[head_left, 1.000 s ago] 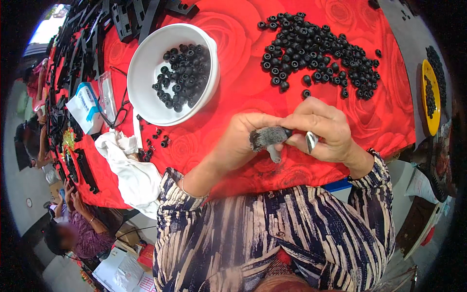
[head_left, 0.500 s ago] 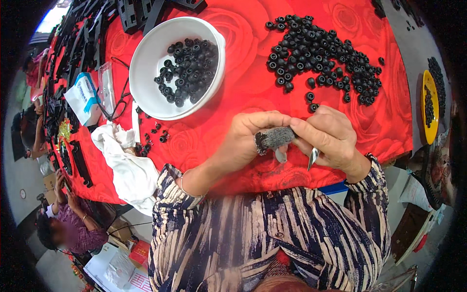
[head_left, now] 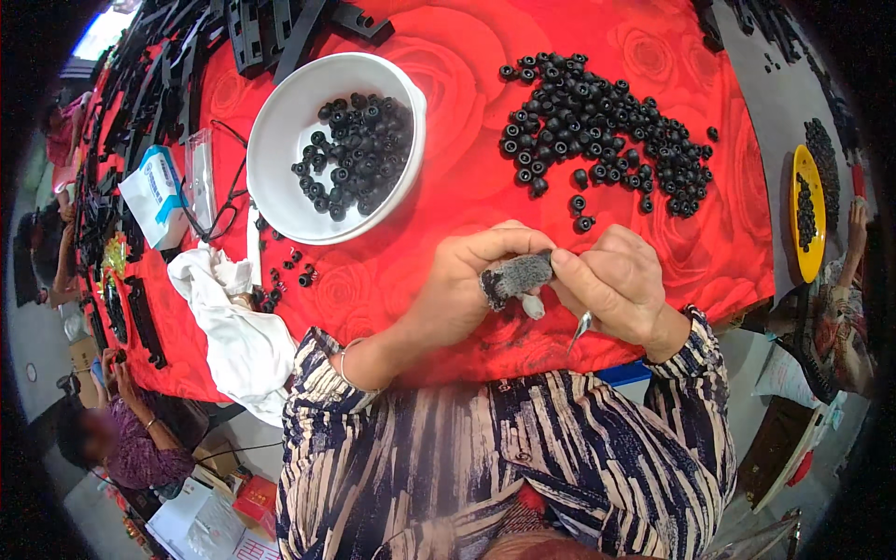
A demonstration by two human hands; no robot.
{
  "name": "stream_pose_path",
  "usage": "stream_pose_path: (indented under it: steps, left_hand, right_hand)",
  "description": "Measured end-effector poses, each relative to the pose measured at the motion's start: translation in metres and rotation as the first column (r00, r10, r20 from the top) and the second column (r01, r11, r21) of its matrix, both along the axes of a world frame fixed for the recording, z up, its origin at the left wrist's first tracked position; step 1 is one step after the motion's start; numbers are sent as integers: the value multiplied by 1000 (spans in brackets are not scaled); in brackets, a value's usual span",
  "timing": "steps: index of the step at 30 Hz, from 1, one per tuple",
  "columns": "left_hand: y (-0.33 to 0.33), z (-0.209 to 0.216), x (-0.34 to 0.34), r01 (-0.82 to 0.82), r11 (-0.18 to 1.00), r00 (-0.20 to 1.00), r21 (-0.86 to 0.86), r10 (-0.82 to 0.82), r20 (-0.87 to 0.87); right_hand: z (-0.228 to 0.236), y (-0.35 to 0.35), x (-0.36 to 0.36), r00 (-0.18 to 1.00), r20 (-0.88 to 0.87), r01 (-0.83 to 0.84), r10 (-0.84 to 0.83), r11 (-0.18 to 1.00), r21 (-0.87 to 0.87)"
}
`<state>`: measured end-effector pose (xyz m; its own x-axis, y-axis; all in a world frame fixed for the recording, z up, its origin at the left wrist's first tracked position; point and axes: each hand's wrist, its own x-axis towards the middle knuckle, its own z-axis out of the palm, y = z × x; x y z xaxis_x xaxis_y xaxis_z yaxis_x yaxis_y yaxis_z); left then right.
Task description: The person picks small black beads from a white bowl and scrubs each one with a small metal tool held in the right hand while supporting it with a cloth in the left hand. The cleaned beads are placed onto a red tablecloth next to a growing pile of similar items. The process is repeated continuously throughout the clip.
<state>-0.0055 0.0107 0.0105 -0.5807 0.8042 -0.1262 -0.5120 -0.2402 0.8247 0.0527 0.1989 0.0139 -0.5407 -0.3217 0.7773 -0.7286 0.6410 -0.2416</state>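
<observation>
My left hand (head_left: 453, 285) and my right hand (head_left: 611, 280) meet above the near edge of the red cloth. A fuzzy grey fabric piece (head_left: 521, 277), dark at one end, lies along the fingers of my left hand and looks like a finger cover. A pale tip shows just below it. The left thumb and finger are pinched at the right fingertips; anything small between them is hidden. Out of my curled right fingers sticks a small pointed metal blade (head_left: 581, 329), aimed down. Beyond my hands lies a spread pile of round black plastic parts (head_left: 607, 131) with holes.
A white bowl (head_left: 418, 140) with more black parts stands left of the pile. Further left are eyeglasses (head_left: 229, 210), a white cloth (head_left: 233, 327), tiny black pieces (head_left: 280, 285) and long black plastic parts (head_left: 252, 37). A yellow plate (head_left: 805, 261) is at right; other people sit around.
The view has shifted a little, so the table things appear slightly lower and further left. My hands stay together, with the fabric and blade at slightly changed angles.
</observation>
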Motion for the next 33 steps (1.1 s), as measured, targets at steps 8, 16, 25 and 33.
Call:
stream_pose_path:
  steps: [8, 16, 25, 33]
  left_hand:
    - [1, -4, -3, -84, 996, 993, 8, 83, 83]
    - [-1, -3, -5, -59, 998, 996, -29, 61, 64]
    - [-2, -4, -5, -83, 991, 994, -108, 75, -81]
    - [-1, -8, -6, -100, 991, 973, -90, 79, -216]
  right_hand:
    - [8, 3, -3, 859, 499, 42, 117, 954, -297]
    - [11, 9, -6, 661, 682, 65, 314, 881, -469]
    - [11, 6, -6, 666, 723, 151, 186, 915, -374]
    - [11, 7, -6, 688, 709, 143, 157, 928, -344]
